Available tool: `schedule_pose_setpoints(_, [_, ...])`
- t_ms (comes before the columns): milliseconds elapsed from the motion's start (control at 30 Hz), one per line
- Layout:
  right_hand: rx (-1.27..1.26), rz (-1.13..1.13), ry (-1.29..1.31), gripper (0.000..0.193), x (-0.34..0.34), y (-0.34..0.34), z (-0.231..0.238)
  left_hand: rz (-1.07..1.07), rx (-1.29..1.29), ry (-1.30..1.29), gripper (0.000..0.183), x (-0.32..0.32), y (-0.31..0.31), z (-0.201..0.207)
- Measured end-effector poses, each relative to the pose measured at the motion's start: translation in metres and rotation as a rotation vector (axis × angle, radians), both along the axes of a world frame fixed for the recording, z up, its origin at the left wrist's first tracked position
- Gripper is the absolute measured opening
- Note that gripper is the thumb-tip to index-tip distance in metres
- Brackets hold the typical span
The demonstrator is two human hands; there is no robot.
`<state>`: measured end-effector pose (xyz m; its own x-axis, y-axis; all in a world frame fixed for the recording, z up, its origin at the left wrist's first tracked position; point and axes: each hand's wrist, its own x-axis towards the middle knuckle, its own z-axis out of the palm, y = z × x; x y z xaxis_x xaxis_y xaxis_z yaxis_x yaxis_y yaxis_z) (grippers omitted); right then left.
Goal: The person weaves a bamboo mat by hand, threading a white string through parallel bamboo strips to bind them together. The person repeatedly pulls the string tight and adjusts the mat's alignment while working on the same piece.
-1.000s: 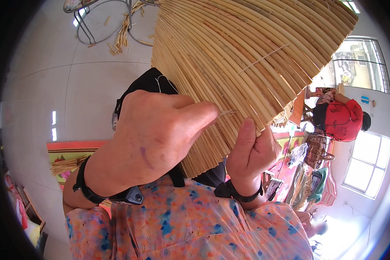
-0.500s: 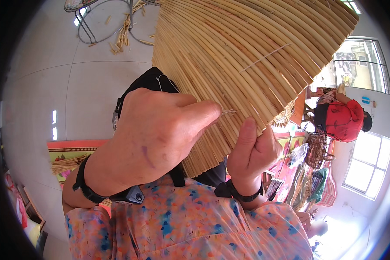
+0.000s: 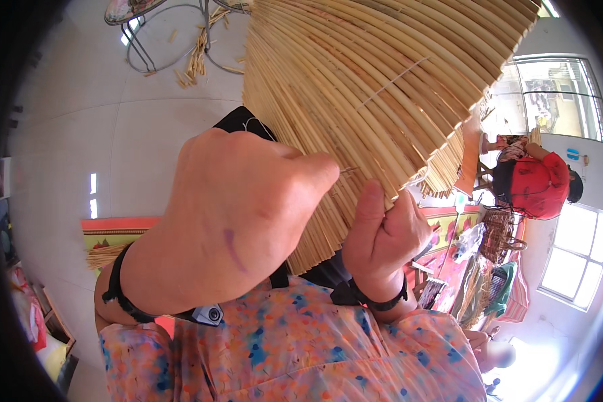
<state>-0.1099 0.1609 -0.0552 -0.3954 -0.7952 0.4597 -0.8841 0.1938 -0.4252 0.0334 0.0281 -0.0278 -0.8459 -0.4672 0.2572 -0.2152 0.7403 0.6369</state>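
Note:
A wide curved mat (image 3: 328,87) of pale reed stalks, laid side by side, fans out in front of me and covers much of the upper view. My left hand (image 3: 241,201) is closed in a pinch at its lower left part. A thin strand of thread (image 3: 347,170) runs from the fingertips to the stalks; most of the fingers are hidden behind the hand. My right hand (image 3: 385,234) grips the near edge of the mat, with the thumb on top and bent fingers at the rim. A pale stitch (image 3: 392,84) crosses several stalks farther up.
Loose reed pieces (image 3: 195,60) lie on the tiled floor by a metal-legged chair (image 3: 137,40). At right, a person in red (image 3: 539,184) sits near a window, with a wicker basket (image 3: 499,234) close by. A bundle of stalks (image 3: 106,256) rests on a patterned cloth at left.
The mat has shifted slightly left and turned a little, showing more of its underside at the right edge. My left hand stays pinched near the same stalks; my right hand keeps its grip.

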Motion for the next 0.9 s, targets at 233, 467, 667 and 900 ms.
schedule_pose_setpoints(233, [-0.097, 0.059, -0.04, 0.014, 0.0, -0.004, -0.003, 0.062, 0.063, 0.131, 0.01, -0.01, 0.007, -0.007])
schedule_pose_setpoints(467, [-0.271, 0.217, -0.15, 0.029, -0.005, -0.009, -0.011, 0.109, 0.159, 0.001, 0.016, -0.002, 0.006, 0.005])
schedule_pose_setpoints(667, [-0.453, 0.287, -0.398, 0.051, -0.012, -0.002, -0.047, 0.184, 0.291, -0.201, 0.015, -0.006, 0.013, 0.031])
schedule_pose_setpoints(900, [-0.611, 0.372, -0.941, 0.063, 0.001, -0.004, -0.07, 0.305, 0.169, -0.264, 0.009, -0.001, 0.017, 0.031])
